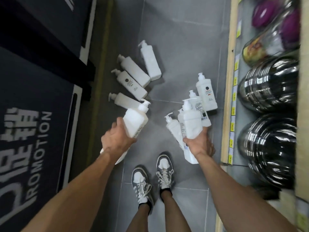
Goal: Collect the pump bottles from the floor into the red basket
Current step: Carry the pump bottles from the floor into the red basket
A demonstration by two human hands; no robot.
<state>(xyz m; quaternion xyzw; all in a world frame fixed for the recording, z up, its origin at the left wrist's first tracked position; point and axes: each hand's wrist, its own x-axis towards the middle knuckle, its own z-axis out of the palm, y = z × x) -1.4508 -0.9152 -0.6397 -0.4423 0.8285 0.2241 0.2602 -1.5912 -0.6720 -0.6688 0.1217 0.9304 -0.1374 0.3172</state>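
- The left hand (pixel 117 139) grips a white pump bottle (pixel 135 122) by its lower end. Its fingers curl round the far side, and the pump head points away from the person.
- The right hand (pixel 199 144) clasps a second pump bottle (pixel 192 123) at its base, with the fingers wrapped beneath.
- Four loose bottles (pixel 134 72) lie on the grey floor (pixel 175 47) beyond the left hand.
- A right-side cluster (pixel 207 96) of bottles lies just beside the right hand.

Steel bowls (pixel 269 84) on wooden shelf (pixel 226 131)
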